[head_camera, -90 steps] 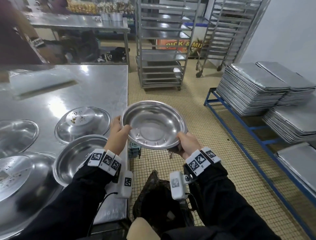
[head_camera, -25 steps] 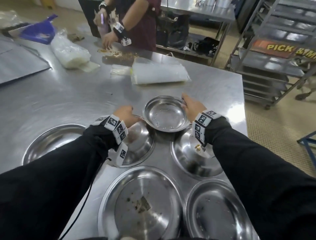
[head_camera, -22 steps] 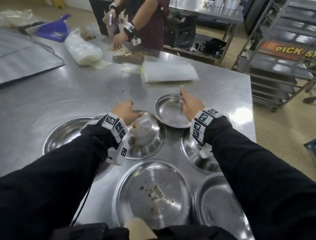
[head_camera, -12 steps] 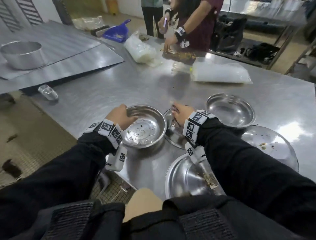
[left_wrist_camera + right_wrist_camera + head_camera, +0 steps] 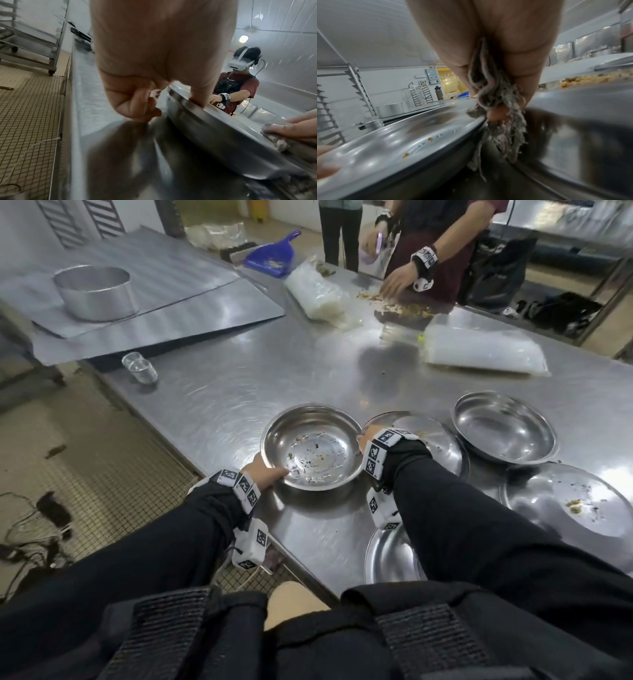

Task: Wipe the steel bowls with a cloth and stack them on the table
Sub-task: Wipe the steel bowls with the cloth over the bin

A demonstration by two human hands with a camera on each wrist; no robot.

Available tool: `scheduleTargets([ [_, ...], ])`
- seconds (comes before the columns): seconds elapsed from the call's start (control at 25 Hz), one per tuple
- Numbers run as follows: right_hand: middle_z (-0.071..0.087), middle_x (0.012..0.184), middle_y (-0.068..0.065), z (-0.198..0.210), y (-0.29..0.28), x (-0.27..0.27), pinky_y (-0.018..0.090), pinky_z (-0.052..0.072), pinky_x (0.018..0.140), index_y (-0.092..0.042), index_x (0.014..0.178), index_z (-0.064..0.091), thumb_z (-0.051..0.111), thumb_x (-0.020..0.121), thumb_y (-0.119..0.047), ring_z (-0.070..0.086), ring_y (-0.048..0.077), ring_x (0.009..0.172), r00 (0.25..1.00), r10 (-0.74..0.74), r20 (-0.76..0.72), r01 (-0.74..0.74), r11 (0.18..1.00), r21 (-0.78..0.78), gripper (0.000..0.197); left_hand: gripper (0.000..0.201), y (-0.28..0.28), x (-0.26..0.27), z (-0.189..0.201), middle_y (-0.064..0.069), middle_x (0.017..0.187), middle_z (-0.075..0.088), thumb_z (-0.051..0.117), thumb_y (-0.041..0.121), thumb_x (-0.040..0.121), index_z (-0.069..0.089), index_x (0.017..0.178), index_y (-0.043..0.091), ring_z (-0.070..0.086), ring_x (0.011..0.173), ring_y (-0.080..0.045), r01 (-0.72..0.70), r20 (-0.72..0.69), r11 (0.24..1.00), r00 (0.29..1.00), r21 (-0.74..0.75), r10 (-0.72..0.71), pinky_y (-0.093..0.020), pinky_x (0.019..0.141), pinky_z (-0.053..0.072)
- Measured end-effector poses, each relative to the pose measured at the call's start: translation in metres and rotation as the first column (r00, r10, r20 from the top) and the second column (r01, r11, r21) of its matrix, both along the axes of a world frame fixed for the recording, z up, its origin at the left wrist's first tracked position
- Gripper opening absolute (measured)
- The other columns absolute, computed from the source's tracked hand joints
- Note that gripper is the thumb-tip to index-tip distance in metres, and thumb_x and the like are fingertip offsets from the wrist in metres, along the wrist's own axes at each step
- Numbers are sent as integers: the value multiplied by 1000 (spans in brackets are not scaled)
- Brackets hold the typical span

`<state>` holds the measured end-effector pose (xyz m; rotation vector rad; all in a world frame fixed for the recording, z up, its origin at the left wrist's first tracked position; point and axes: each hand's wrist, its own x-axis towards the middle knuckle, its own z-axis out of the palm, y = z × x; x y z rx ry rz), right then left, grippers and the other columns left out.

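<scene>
A dirty steel bowl with crumbs inside sits near the table's front edge. My left hand grips its near-left rim. In the left wrist view the thumb lies over the rim of the bowl and the fingers curl below it. My right hand is at the bowl's right rim and clutches a frayed grey cloth, which hangs against the bowl. A clean-looking bowl stands alone to the right.
A plate lies under my right wrist; a crumbed plate and another plate lie nearer me. Beyond are a glass, plastic bags and a second person's hands. The table edge runs past my left wrist.
My right hand has left the emptied bowl on the right and come to the dirty bowl's right rim. My left hand now grips that bowl's near rim. My view has swung left.
</scene>
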<state>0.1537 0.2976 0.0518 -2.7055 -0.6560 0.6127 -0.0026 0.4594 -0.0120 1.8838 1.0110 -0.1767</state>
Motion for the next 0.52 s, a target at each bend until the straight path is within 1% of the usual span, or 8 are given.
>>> scheduleTargets([
  [0.08, 52, 132, 15, 1, 6, -2, 39, 42, 95, -6, 128, 52, 42, 98, -23, 49, 32, 121, 986, -118, -117, 131, 985, 114, 36, 62, 2, -2, 0, -6, 101, 59, 68, 34, 75, 38, 127, 18, 56, 82, -22, -45, 68, 995, 996, -90, 51, -33, 75, 50],
  [0.12, 51, 134, 12, 1, 12, 0, 36, 41, 97, -8, 131, 50, 40, 99, -23, 48, 30, 124, 981, -113, -155, 133, 983, 128, 37, 62, 1, -2, 7, -5, 94, 58, 64, 34, 74, 37, 128, 21, 55, 72, -19, -73, 95, 988, 992, -139, 87, -30, 64, 50],
  [0.16, 50, 137, 8, -4, 14, 3, 34, 40, 99, -12, 134, 49, 38, 100, -24, 45, 27, 126, 997, -16, -77, 21, 998, 67, 38, 57, 1, -1, 15, -4, 92, 55, 61, 31, 76, 36, 127, 22, 54, 69, -17, -100, 138, 978, 982, -185, 127, -27, 60, 49],
  [0.2, 49, 138, 6, -3, 14, 3, 31, 39, 99, -15, 135, 47, 36, 100, -24, 43, 25, 128, 998, 66, 19, -67, 996, 62, 38, 53, 2, 2, 22, -4, 96, 54, 58, 28, 79, 35, 127, 23, 56, 71, -18, -137, 161, 961, 971, -240, 178, -29, 63, 50],
  [0.24, 47, 139, 6, 5, 16, 2, 29, 38, 99, -15, 136, 45, 34, 101, -22, 41, 24, 129, 1000, -24, 7, 23, 987, 159, 38, 50, 2, 5, 32, -4, 100, 52, 55, 24, 84, 33, 129, 23, 59, 75, -20, -152, 212, 949, 953, -277, 215, -33, 69, 52],
  [0.32, 49, 136, 12, 33, 8, 0, 30, 38, 97, -8, 133, 46, 36, 100, -16, 44, 27, 126, 936, -312, -162, 351, 820, 452, 36, 45, 0, 15, 55, -4, 100, 48, 47, 16, 91, 29, 131, 22, 62, 79, -24, -132, 323, 935, 915, -330, 243, -37, 74, 53],
  [0.44, 50, 132, 18, 63, -25, 0, 31, 38, 94, 0, 129, 47, 38, 98, -12, 47, 31, 121, 876, -467, -121, 461, 737, 494, 34, 41, -23, 33, 91, -6, 96, 53, 42, 11, 93, 29, 129, 23, 64, 75, -26, -25, 476, 939, 857, -342, 196, -41, 76, 56],
  [0.52, 50, 132, 20, 84, -61, 1, 24, 41, 89, 1, 128, 46, 35, 99, -11, 47, 32, 121, 838, -537, -96, 501, 689, 523, 33, 41, -49, 49, 112, -5, 90, 59, 42, 10, 92, 34, 130, 20, 65, 71, -22, 64, 545, 943, 828, -326, 132, -42, 75, 57],
])
